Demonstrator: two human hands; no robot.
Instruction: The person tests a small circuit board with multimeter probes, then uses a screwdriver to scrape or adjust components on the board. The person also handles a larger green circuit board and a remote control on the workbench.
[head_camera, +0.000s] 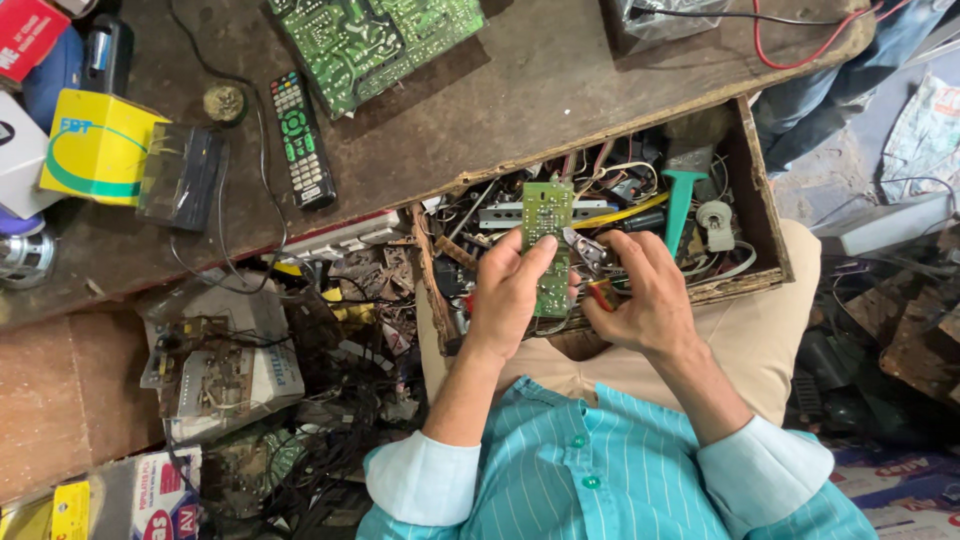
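Hands raised over drawer (765, 215): left hand (508, 292) clasps circuit board (547, 225) upright, right hand (648, 295) pinches small tool (600, 292)

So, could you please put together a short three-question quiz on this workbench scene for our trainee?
1. True or false: the left hand holds a small green rectangular circuit board.
2. What lies left of the large green circuit board on the brown wooden bench: (a) black remote control with green buttons, (b) a hammer?
3. Fill in: the hands work above an open wooden ____ full of parts.

Key: 1 true; 2 a; 3 drawer.
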